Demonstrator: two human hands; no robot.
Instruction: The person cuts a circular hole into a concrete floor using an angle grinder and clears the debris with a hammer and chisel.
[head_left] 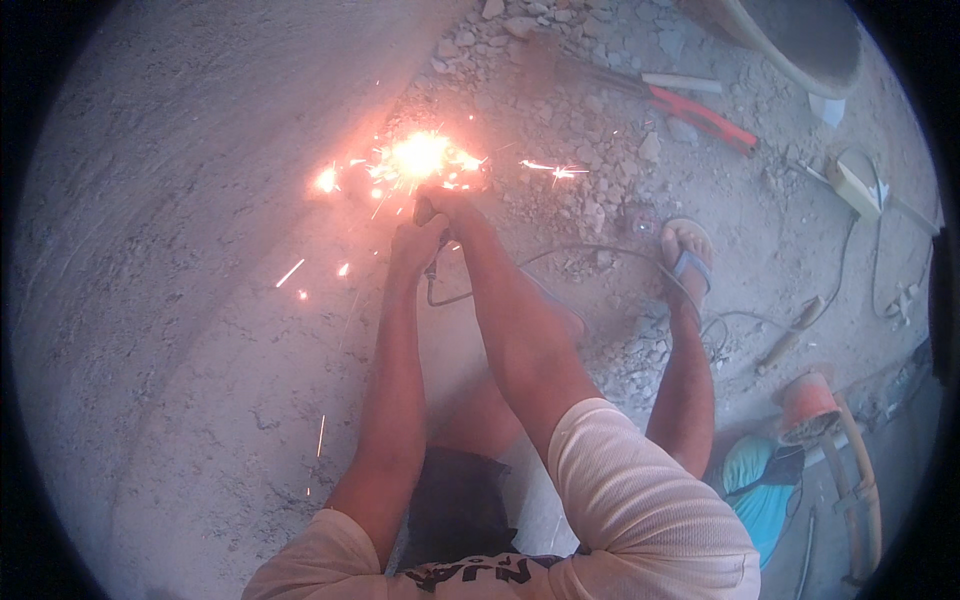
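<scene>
Both my hands are closed round a corded power tool (431, 269), which looks like an angle grinder; its head is lost in glare. My left hand (412, 243) grips the rear part, close to where the cord leaves it. My right hand (448, 206) is farther forward, next to the sparks (418, 156). These burst from a bright spot where the rough grey wall surface (270, 180) meets the rubble, and some fly left and right. What is being cut or ground cannot be made out. The black cord (600, 247) runs right across the ground.
Broken rubble (590, 130) lies beyond my hands. A red-handled tool (705, 118) rests on it. A foot in a blue-strapped sandal (690, 262) stands at right. Farther right are a pale socket strip (856, 190), a large basin (765, 45), a red pot (808, 400) and teal cloth (757, 505).
</scene>
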